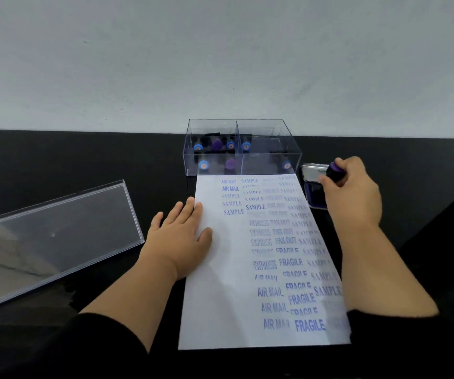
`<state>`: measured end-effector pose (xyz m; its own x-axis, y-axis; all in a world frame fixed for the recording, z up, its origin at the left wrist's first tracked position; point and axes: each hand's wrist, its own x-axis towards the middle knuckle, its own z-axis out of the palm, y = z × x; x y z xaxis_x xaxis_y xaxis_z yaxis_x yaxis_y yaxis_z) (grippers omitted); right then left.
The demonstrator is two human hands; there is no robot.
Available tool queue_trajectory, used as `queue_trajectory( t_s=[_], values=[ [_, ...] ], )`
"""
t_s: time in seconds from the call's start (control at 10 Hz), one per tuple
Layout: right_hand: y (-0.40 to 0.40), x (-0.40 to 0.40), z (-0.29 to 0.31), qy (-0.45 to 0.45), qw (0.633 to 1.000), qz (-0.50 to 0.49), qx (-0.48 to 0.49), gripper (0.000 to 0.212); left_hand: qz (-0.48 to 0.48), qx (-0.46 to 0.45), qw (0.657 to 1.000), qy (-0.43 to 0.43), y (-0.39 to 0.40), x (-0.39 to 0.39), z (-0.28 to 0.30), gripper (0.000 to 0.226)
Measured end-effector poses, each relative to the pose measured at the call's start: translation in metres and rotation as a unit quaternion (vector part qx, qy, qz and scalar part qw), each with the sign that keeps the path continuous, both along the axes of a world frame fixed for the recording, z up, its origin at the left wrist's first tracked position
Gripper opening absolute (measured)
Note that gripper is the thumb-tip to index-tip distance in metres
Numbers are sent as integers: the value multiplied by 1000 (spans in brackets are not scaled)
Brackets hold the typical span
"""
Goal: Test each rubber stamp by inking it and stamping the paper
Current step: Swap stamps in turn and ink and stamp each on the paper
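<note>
Nearest, low in the frame, the paper (228,296) lies on the black table (56,160), crowded with blue impressions. The left hand (178,236) lies flat on its left edge, fingers straight, pinning it. Further up at the right, the right hand (353,187) grips a purple-topped stamp (335,170) over the ink pad (313,191), so inking seems under way. Next, I judge, it carries across to a bare patch. Beyond, the clear box (275,138) holds more stamps; its lid (56,231) rests at the left.
</note>
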<state>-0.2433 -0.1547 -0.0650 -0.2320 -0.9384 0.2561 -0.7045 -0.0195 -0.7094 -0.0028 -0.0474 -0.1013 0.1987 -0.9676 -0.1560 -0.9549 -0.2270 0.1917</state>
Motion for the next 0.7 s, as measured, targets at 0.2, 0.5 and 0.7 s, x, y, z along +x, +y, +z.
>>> queue_trajectory(
  t_s=[0.2,0.5,0.7],
  values=[
    [-2,-2,-5,17,1000,-3,-1,29,-3,-1,1000,-3,0,1,-2,58],
    [-7,1,-8,48,999,-13,17,25,-3,-6,1000,-3,-1,1,-3,58],
    [-5,0,-5,93,996,-5,10,23,-3,-8,1000,-1,0,0,-3,58]
  ],
)
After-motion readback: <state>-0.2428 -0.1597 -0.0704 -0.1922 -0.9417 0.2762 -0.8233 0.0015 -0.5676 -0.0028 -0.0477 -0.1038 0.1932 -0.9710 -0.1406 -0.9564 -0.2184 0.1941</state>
